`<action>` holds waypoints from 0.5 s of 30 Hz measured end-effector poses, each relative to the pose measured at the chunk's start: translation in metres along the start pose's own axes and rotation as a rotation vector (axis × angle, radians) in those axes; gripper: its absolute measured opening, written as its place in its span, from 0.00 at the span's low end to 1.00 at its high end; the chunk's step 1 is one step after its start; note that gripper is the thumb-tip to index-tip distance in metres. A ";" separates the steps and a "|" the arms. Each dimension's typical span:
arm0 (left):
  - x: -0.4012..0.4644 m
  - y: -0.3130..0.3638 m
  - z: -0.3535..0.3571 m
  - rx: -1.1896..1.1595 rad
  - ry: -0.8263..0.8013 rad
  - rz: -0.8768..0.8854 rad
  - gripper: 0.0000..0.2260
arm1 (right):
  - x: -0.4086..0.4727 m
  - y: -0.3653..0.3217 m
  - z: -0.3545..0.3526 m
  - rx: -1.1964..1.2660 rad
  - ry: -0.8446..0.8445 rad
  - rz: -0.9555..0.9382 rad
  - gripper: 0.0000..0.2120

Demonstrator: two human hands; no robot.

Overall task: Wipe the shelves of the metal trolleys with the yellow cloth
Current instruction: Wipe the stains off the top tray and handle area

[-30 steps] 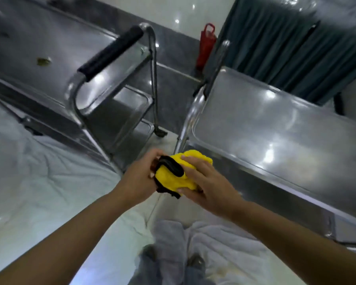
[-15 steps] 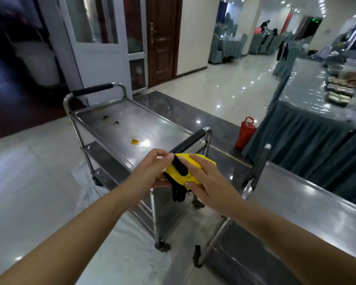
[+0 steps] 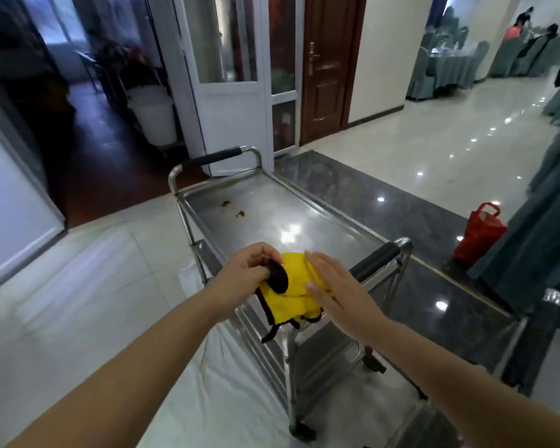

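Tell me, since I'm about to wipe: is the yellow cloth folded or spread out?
Folded: the yellow cloth sits bunched in layers between the left hand and right hand.

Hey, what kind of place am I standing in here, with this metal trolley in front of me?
Probably a hotel or restaurant banquet hall. Round tables with cloth-covered chairs fill the room at far right, a draped table skirt hangs at the right edge, and the steel service trolley stands on polished tile flooring.

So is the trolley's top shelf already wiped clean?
No, brown crumbs still lie on the far end of the top shelf.
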State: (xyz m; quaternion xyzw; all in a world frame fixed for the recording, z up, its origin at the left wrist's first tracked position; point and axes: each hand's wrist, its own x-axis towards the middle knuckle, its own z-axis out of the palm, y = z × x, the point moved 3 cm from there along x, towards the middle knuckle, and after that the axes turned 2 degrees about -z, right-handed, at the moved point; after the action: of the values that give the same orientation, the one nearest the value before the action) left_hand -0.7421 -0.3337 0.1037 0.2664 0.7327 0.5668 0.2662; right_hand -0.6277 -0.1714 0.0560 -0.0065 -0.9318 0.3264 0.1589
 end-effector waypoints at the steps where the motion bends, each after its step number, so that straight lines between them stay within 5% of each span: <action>1: 0.009 -0.002 -0.004 0.016 -0.009 -0.009 0.22 | 0.010 0.009 0.003 0.032 -0.005 0.026 0.27; 11: 0.079 -0.051 -0.052 -0.082 -0.045 -0.110 0.23 | 0.096 0.070 0.052 0.827 -0.243 0.589 0.31; 15: 0.131 -0.086 -0.080 -0.072 0.012 -0.218 0.18 | 0.119 0.093 0.072 0.829 -0.172 0.644 0.26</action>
State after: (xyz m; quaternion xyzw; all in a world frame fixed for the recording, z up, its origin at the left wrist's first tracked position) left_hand -0.8985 -0.3165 0.0255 0.1719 0.7380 0.5620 0.3316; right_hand -0.7709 -0.1282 -0.0187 -0.2022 -0.6851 0.6989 -0.0374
